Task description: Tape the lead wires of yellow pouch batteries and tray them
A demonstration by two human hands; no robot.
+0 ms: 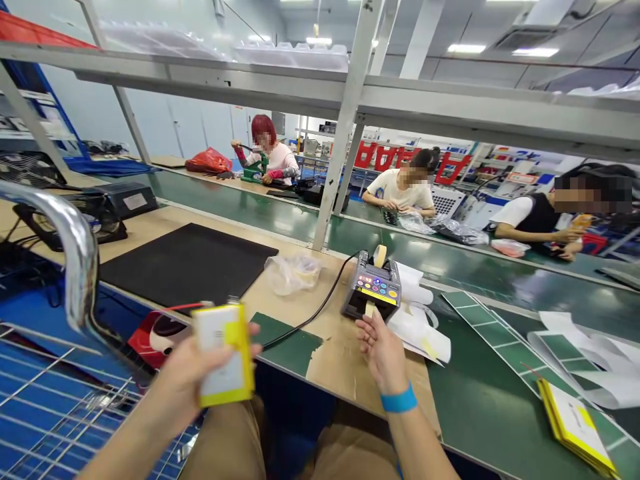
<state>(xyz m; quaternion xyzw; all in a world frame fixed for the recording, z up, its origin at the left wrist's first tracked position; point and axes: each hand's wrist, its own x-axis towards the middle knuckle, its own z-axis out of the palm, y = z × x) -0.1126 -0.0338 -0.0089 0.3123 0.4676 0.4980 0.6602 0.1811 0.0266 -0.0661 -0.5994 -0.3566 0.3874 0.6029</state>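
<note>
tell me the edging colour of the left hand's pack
The pack has yellow edging, best seen in the head view.

My bench: tan board top (345, 367) in front of me, smooth green top (480, 407) to the right. On the tan: flat black rectangular mat (190, 260); crumpled clear plastic bag (293, 273) just beside it; boxy grey tape dispenser (373, 287), buttons lit. Curled white paper (425, 337) next to that. On the green: long green segmented strips (480, 327), stacked flat white-and-yellow packs (575, 423).
</note>
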